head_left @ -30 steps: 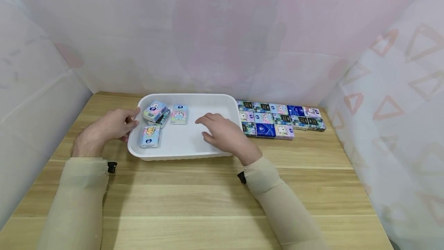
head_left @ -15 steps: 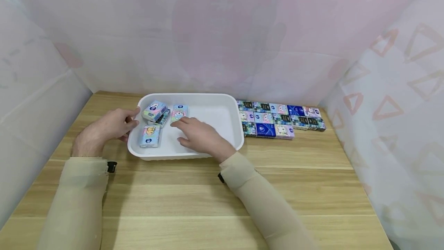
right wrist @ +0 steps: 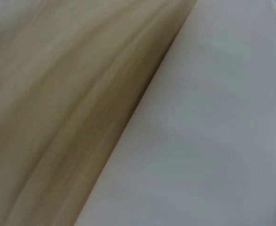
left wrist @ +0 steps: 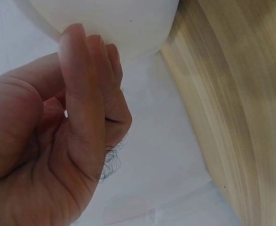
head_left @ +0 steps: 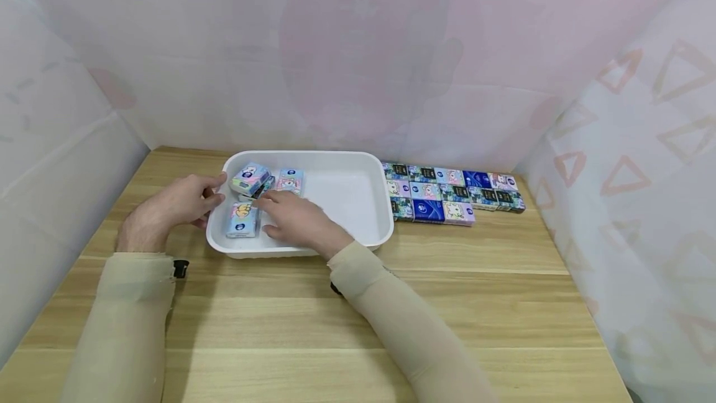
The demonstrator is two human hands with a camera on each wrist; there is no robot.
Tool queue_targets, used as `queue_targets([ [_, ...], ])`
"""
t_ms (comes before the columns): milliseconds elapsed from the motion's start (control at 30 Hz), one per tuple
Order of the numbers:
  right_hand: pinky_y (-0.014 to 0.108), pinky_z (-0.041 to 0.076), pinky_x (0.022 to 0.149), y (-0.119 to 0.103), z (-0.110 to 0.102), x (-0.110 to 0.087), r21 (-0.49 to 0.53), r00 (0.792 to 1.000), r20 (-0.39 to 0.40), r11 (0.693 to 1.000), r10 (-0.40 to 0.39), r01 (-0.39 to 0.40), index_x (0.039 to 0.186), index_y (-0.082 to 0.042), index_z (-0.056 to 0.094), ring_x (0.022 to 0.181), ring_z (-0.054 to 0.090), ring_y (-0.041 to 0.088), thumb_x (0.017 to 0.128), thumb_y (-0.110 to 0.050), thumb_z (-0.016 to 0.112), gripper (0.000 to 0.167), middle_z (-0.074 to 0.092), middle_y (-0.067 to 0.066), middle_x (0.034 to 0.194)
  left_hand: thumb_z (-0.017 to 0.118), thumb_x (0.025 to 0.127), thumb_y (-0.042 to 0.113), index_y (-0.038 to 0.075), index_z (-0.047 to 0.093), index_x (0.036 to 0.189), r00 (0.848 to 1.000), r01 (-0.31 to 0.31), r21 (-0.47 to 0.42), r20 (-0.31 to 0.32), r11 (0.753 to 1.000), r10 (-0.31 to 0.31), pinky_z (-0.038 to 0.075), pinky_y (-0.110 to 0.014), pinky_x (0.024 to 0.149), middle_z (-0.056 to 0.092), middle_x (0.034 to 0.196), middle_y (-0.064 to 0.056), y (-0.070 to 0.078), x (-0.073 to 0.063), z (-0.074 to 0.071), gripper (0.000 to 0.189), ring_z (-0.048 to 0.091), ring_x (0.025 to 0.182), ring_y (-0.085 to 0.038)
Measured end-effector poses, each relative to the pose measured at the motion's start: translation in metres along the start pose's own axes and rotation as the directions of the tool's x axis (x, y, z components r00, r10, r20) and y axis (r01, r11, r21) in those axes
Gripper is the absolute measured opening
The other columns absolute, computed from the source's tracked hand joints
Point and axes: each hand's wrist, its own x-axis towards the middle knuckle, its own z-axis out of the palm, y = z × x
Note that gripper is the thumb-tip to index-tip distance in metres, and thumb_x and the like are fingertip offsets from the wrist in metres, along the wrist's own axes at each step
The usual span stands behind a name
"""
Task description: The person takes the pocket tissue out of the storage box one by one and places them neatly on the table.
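In the head view a white tray holds several small pocket tissue packs at its left end. My left hand grips the tray's left rim; in the left wrist view its fingers lie against the outer wall. My right hand reaches over the tray with fingers extended, its fingertips by a dark tissue pack. That pack lies partly under a tilted pastel pack. A yellow-and-blue pack lies in front, and a pink-and-blue pack is partly hidden by the right hand.
Rows of tissue packs lie side by side on the wooden table, right of the tray. Patterned cloth walls stand behind and at both sides. The right wrist view shows only pale and wood-coloured surfaces, blurred.
My right hand has moved left across the tray, from its right half to the packs at the left end. The left hand, tray and packs have stayed in place.
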Motion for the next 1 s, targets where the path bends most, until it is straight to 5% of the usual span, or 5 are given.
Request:
queue_targets([
  [433,0.03,0.044,0.141,-0.015,0.004,0.018,-0.047,0.986,0.086,0.988,-0.141,0.145,0.171,-0.031,0.063,0.171,0.05,0.016,0.118,-0.037,0.074,0.054,0.05,-0.005,0.186,0.058,0.122,0.007,-0.012,0.029,0.177,1.0,-0.031,-0.017,-0.003,0.999,0.031,0.067,-0.03,0.066,0.064,0.114,-0.029,-0.001,0.001,0.0,0.065,0.07,0.078,-0.023],
  [1000,0.028,0.059,0.12,-0.007,0.002,0.013,-0.034,0.998,0.046,0.998,-0.048,0.05,0.142,-0.03,0.077,0.131,0.069,0.01,0.107,-0.032,0.09,0.038,0.07,-0.011,0.15,0.061,0.12,0.005,-0.012,0.031,0.176,1.0,-0.025,-0.011,-0.007,1.0,0.025,0.07,-0.033,0.069,0.063,0.115,-0.029,-0.001,0.002,0.0,0.067,0.07,0.083,-0.025],
])
